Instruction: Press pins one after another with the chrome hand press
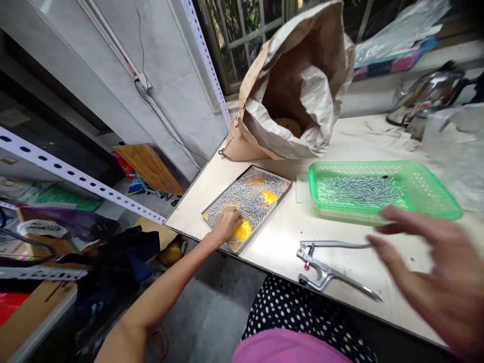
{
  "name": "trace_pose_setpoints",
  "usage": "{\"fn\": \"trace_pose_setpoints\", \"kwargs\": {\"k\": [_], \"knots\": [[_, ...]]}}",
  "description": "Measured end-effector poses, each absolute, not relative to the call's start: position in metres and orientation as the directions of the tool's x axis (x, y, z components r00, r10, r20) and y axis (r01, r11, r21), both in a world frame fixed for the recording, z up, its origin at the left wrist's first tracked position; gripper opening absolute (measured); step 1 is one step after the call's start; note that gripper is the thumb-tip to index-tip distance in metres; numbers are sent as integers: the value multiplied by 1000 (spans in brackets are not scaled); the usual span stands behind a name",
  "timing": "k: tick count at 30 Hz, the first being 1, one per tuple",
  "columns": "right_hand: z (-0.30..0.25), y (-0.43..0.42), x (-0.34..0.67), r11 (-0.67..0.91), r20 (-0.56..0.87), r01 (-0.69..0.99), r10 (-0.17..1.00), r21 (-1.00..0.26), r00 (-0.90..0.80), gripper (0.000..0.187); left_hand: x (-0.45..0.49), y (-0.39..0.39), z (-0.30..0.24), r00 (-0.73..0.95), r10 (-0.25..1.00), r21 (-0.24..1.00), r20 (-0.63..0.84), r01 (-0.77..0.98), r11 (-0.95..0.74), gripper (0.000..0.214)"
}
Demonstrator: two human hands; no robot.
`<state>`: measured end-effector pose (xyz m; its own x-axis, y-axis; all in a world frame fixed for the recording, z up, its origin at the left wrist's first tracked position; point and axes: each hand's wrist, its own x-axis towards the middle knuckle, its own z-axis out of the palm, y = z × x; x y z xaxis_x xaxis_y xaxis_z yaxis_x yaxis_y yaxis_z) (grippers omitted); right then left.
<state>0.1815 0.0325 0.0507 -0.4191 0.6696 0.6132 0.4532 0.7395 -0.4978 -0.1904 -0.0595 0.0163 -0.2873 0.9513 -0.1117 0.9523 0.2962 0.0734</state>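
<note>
My left hand (pixel 227 224) reaches into a flat yellow-bottomed tray (pixel 284 190) full of several small silver metal pieces (pixel 249 194); its fingers are curled down among them, and what they pinch is hidden. My right hand (pixel 427 272) hovers close to the camera at the right, fingers spread and empty, just above the handle end of a pair of metal pliers (pixel 328 264) lying on the white table (pixel 280 237). A green plastic basket (pixel 434 194) behind it holds more silver pieces (pixel 359 189).
A large crumpled brown paper sack (pixel 298 85) stands open at the back of the table. A metal kettle (pixel 427 96) and clear plastic (pixel 457 146) are at the far right. Perforated shelf rails (pixel 75 176) and clutter fill the left side.
</note>
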Motion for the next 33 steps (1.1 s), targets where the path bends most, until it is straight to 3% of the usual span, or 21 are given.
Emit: {"fn": "trace_pose_setpoints", "kwargs": {"k": [3, 7, 12, 15, 20, 25, 29, 31, 33], "knots": [[20, 24, 161, 823, 594, 335, 564, -458, -574, 51, -191, -59, 11, -266, 958, 75, -112, 959, 275, 21], [-30, 18, 169, 786, 448, 385, 600, -483, -663, 45, -195, -56, 6, -302, 949, 222, -92, 923, 315, 17], [-42, 9, 186, 774, 431, 369, 606, -515, -669, 41, -196, -56, 11, -376, 925, 438, -52, 824, 360, 14], [-30, 8, 178, 774, 421, 299, 575, -558, -702, 37, -201, -56, 14, -459, 884, 623, -92, 666, 411, 13], [-6, 26, 117, 705, 401, 126, 530, -698, -747, 34, -207, -56, 21, -497, 822, 854, -278, 264, 448, 33], [-2, 33, 15, 660, 448, -31, 474, -750, -758, 39, -187, -61, 24, -438, 850, 943, -291, 20, 333, 46], [-10, 22, -33, 669, 446, -26, 466, -743, -764, 42, -177, -63, 23, -371, 858, 918, -355, -313, 245, 50], [-7, 15, -30, 703, 435, 6, 447, -711, -782, 44, -173, -69, 30, -398, 850, 923, -345, -309, 230, 50], [-1, 14, -8, 771, 431, 63, 419, -633, -799, 45, -167, -76, 43, -470, 836, 957, -284, -187, 221, 49]]}}
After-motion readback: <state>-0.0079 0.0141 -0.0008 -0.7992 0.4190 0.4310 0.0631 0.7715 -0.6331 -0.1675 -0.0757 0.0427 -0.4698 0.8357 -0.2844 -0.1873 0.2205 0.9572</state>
